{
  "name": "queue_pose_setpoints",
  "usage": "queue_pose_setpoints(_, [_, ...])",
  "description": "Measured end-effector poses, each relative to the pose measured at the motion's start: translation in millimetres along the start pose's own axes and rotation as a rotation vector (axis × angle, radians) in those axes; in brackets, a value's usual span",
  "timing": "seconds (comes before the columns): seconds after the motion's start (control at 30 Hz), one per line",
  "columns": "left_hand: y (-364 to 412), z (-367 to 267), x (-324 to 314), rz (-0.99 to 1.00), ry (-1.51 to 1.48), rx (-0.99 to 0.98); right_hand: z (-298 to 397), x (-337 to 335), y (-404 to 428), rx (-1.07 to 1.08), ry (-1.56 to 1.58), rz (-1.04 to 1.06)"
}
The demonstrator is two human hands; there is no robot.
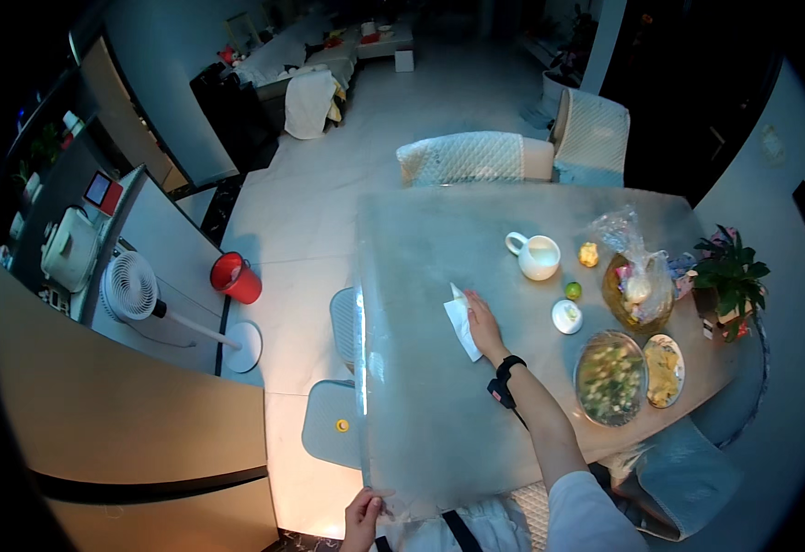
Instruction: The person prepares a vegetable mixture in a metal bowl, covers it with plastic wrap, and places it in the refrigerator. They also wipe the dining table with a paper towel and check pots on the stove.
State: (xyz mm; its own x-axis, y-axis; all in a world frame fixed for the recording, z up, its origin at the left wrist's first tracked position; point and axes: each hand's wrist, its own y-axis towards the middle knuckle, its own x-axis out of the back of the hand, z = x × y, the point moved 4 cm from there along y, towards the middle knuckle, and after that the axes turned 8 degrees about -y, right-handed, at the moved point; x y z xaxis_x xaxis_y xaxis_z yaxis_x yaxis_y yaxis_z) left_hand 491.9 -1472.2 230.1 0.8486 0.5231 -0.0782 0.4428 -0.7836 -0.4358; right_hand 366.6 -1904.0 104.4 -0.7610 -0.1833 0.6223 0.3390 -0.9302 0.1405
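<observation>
My right hand (485,327), with a black band and small device at the wrist, lies on a white tissue (462,327) on the dining table (416,414). Its fingers point away from me over the tissue's right edge. At the table's near left corner, my left hand (363,516) has curled fingers at the clear table cover's edge; whether it pinches the cover cannot be told. Right of my right hand are a white mug (539,258), a white lid (567,317) and a green citrus fruit (573,290).
A covered oval dish of food (611,378), a plate of yellow food (666,372), a basket with plastic bags (609,290) and a potted plant (730,276) stand at the right. Stools (330,421) are at the left edge, beyond them a red bin (240,281) and a fan (132,286).
</observation>
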Motion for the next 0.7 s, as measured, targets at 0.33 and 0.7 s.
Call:
queue_pose_setpoints(0.33, [16.5,14.1,6.1,-0.041,-0.063,0.062,100.6,-65.8,-82.2,0.653,-0.303,0.352])
queue_pose_setpoints(0.7, [36.3,80.4,45.3,-0.021,-0.014,0.000,98.6,-26.6,-91.3,0.201,0.070,0.184])
